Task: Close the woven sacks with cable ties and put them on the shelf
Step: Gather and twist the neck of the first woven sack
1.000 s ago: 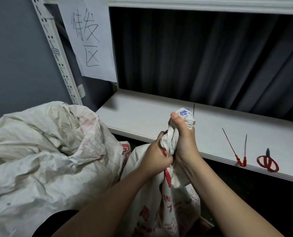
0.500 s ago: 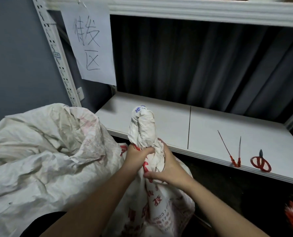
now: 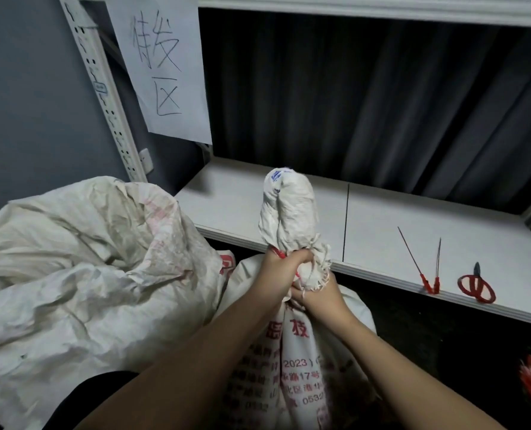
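Both hands clench the gathered neck of the woven sack [image 3: 292, 352], which stands just in front of the shelf [image 3: 382, 231] edge — left hand [image 3: 278, 271] above, right hand [image 3: 316, 297] just below it. The bunched top rises above the left hand. On the shelf, right of the sack, lie two red cable ties [image 3: 425, 268] and red scissors [image 3: 476, 288]. Left of the sack slumps another crumpled sack [image 3: 81, 262].

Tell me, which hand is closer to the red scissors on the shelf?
The right hand. It grips the sack's neck, well left of the red scissors; the left hand grips the neck farther left still.
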The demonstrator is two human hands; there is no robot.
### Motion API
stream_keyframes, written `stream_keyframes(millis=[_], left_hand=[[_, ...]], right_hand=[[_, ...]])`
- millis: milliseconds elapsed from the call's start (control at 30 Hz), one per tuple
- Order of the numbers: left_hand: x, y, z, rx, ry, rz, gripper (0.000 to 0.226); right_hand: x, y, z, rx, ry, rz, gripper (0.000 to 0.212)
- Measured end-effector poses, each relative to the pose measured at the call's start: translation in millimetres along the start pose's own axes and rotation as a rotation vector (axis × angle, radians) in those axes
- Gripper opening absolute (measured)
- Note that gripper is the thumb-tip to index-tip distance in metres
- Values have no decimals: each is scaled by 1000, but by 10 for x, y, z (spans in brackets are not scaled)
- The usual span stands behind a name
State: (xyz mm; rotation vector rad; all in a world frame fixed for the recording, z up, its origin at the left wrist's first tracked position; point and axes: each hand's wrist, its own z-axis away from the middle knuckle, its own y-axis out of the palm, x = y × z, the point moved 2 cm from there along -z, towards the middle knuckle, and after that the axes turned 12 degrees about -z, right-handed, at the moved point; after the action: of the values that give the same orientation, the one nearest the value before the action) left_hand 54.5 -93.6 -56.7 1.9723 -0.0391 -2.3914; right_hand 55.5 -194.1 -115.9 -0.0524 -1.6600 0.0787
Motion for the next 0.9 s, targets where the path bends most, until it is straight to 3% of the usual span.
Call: stream_keyframes(millis=[100, 233, 367, 400, 467, 567, 733, 900], left_hand=[[9, 64, -106, 113, 38, -85, 43], [240, 2, -160, 191, -48, -221, 42], [529, -178, -313, -5, -31, -656, 100], [597, -207, -333, -14, -35, -766, 105], [720, -268, -298, 1, -69, -877, 102], [989, -334, -213, 29, -49, -787, 88], [1299, -290, -206, -34, -11, -800, 85], [1364, -296, -221, 8, 78, -901, 73]], right_hand=[[-12, -116, -43, -37, -32, -7, 32], [-124, -171, 25, -79, -73, 125, 41], [-390, -64, 74, -20, -21, 268, 30], [-490, -20, 85, 15, 23, 289, 29], [-739, 59, 137, 64, 60, 403, 36], [-1119, 87, 231, 57, 15, 637, 52], [-1249, 51, 271, -60, -14, 764, 53], [-1234, 30, 313, 29, 57, 861, 73]])
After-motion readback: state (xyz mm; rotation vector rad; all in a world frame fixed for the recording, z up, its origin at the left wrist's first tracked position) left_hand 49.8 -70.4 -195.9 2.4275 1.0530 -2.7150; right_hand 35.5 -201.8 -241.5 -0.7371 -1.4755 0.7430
